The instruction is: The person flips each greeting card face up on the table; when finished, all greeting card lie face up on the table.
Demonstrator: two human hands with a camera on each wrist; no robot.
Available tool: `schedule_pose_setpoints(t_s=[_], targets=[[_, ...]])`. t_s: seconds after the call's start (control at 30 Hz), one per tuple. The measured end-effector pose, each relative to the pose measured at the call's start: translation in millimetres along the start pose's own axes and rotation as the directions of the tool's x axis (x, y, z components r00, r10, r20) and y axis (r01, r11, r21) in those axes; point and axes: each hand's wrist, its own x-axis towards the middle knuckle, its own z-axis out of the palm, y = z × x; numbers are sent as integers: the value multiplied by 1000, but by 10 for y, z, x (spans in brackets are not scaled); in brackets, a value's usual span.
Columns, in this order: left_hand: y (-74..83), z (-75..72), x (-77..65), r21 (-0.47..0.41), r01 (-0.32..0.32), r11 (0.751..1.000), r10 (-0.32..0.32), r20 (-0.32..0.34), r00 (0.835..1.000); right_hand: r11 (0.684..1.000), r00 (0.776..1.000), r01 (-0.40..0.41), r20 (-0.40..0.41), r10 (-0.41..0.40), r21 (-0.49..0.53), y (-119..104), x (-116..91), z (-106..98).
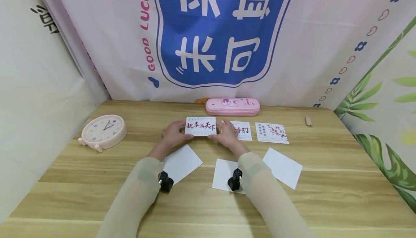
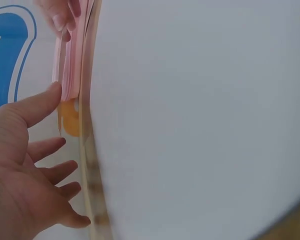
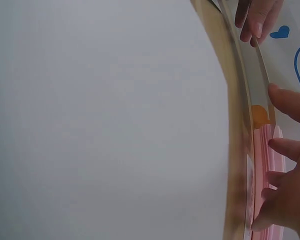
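Observation:
In the head view, a white card (image 1: 200, 126) with red Chinese characters is held by its two side edges, near the back of the table. My left hand (image 1: 173, 135) pinches its left edge between thumb and fingertips. At the opposite edge, my right hand (image 1: 228, 135) holds it the same way and partly covers a second red-lettered card (image 1: 245, 132). Further right lies a card with a blossom picture (image 1: 272, 133). Both wrist views show the held card edge-on as a thin strip (image 3: 263, 67), and a blank white surface (image 2: 200, 120) fills much of each.
Blank white cards (image 1: 183, 163) lie below the forearms, one (image 1: 222, 176) partly under the right wrist, another (image 1: 284, 167) right of it. A pink pencil case (image 1: 232, 107) stands at the back. A pink clock (image 1: 104, 131) is left; a small beige block (image 1: 308, 121) is right.

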Motion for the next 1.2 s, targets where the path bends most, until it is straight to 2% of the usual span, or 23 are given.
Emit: schedule_pose_setpoints(t_s=[0.37, 0.53, 0.67, 1.2], targets=[[-37, 68, 33, 88, -31, 996, 31, -6, 999, 997, 1000, -19, 20, 20, -78, 88, 14, 40], [-51, 121, 31, 112, -15, 994, 16, -14, 1000, 994, 999, -13, 28, 17, -112, 117, 7, 73], [-59, 148, 24, 108, 2, 994, 0, -17, 1000, 994, 1000, -2, 25, 5, -106, 131, 6, 91], [-93, 174, 20, 132, -7, 991, 8, -8, 1000, 996, 1000, 14, 10, -13, -92, 146, 1, 103]])
